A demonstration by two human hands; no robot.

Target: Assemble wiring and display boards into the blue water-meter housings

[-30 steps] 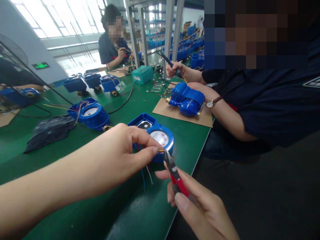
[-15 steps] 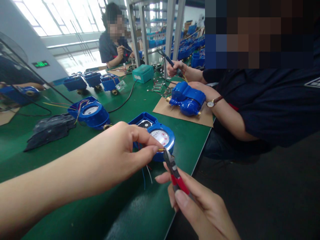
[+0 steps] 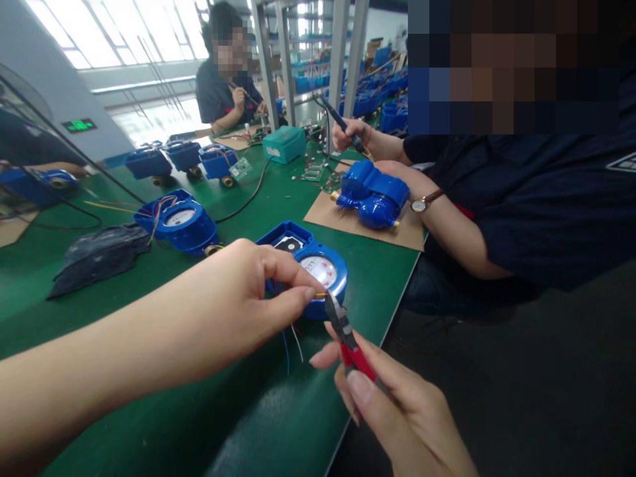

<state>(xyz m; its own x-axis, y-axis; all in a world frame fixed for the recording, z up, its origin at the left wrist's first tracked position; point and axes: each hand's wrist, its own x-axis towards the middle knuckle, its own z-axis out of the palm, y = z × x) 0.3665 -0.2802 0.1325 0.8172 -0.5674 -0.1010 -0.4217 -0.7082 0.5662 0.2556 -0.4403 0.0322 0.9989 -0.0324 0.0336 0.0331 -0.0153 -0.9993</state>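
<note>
Between thumb and forefinger, my left hand [image 3: 268,285] pinches a thin yellow wire [image 3: 320,294]. My right hand [image 3: 392,397] is wrapped round red-handled cutting pliers [image 3: 342,324], whose jaws meet the wire's end just past my left fingertips. Behind both hands sits a blue water meter [image 3: 339,275] with a round white dial and an open box-shaped compartment, partly covered by my left hand. A blue wire [image 3: 286,351] and a white wire [image 3: 297,343] hang below my left fingers. Whether the jaws are fully closed on the yellow wire is too small to see.
Another blue meter [image 3: 186,225] with loose wires stands left, beside a dark cloth [image 3: 99,255]. At right, a co-worker's hand [image 3: 350,136] holds a soldering iron [image 3: 334,116] above a blue meter [image 3: 372,195] on cardboard [image 3: 318,215]. A teal box [image 3: 284,144] stands farther back.
Both hands keep nearly the same pose, with the pliers still at the yellow wire's end. My right fingers have shifted very slightly on the pliers.
</note>
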